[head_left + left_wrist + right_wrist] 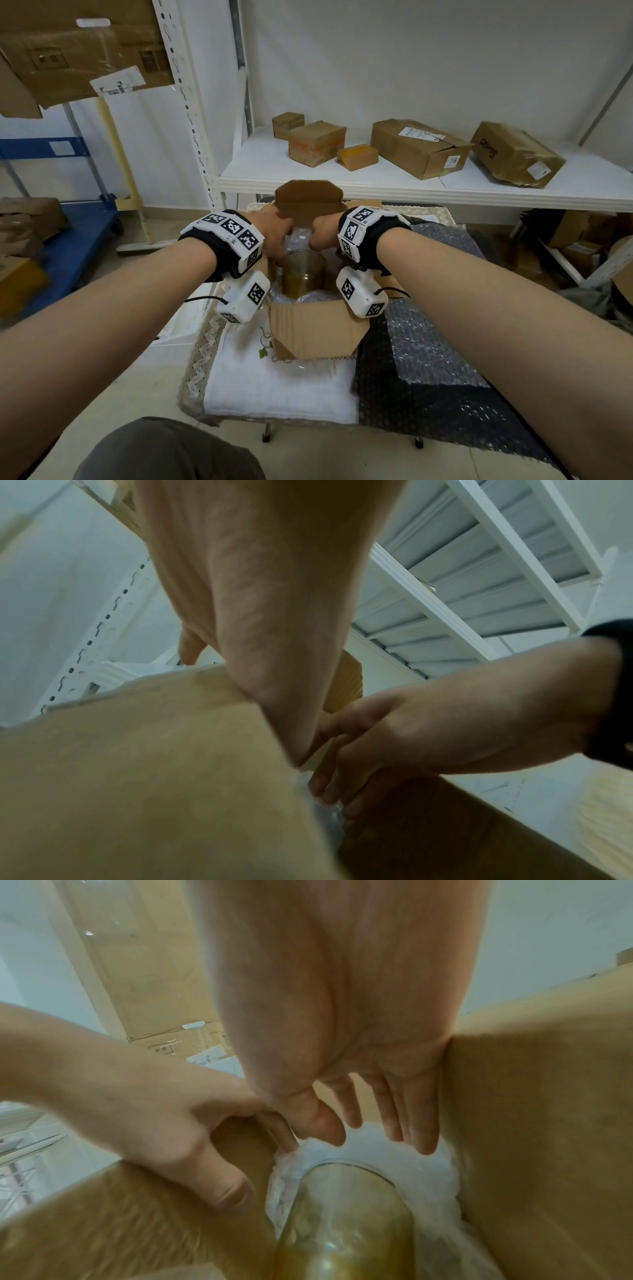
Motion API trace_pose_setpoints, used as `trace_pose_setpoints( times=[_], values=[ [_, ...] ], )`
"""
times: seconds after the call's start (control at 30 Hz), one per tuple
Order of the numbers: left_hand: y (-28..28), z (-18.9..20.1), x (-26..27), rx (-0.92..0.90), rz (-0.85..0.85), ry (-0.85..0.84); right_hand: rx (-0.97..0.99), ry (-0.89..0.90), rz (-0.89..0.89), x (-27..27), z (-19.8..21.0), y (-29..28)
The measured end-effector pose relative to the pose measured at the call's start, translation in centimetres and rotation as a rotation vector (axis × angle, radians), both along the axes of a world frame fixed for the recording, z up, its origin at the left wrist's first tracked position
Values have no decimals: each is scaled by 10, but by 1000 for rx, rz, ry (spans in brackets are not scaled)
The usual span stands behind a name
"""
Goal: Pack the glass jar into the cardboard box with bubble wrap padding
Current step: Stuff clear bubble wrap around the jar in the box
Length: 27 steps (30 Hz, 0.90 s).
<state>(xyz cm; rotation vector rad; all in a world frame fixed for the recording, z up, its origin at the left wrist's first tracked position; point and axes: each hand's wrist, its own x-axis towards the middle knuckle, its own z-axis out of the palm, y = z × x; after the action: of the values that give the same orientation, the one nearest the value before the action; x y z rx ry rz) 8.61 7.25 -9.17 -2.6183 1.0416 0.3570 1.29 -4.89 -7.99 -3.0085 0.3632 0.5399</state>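
The amber glass jar (303, 274) (342, 1218) stands upright in the open cardboard box (318, 329) (531, 1123), with white bubble wrap (297, 236) (424, 1177) packed around it. Both hands reach into the far side of the box behind the jar. My right hand (322, 231) (404, 1110) points its straight fingers down onto the wrap beside the right wall. My left hand (274, 233) (171, 1110) pushes its fingertips into the wrap at the jar's far left, thumb spread out. In the left wrist view the right hand (394, 737) touches the wrap (330, 815) deep in the box.
The box sits on a small table with a white cloth (274, 387). A loose sheet of bubble wrap (428, 342) lies over dark padding on the right. Just behind stands a white shelf (342, 190) with several cardboard parcels (418, 147). A blue cart (68, 233) is at left.
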Motion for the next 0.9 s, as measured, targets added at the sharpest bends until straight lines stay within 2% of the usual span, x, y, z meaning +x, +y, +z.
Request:
trace_pose_setpoints(
  times=[0.07, 0.17, 0.33, 0.43, 0.6, 0.7, 0.8, 0.9],
  values=[
    [-3, 3, 1, 63, -9, -9, 18, 13, 26, -4, 1, 4],
    [-9, 2, 6, 129, -43, -29, -2, 156, 26, 2, 3, 4],
    [-7, -2, 12, 170, -59, -50, 51, 201, 5, 9, -4, 2],
    [-3, 2, 5, 102, -89, -54, 139, 65, -23, 5, 1, -3],
    [7, 31, -11, -201, -74, 133, 420, -239, -150, -9, 19, -12],
    [5, 54, -23, -283, -72, 180, 551, -370, -184, -27, 39, -14],
    [-6, 74, -44, -312, -130, 159, 599, -464, -191, -49, 58, -18],
    [-28, 88, -74, -345, -223, 123, 546, -538, -218, -75, 68, -27]
  ],
)
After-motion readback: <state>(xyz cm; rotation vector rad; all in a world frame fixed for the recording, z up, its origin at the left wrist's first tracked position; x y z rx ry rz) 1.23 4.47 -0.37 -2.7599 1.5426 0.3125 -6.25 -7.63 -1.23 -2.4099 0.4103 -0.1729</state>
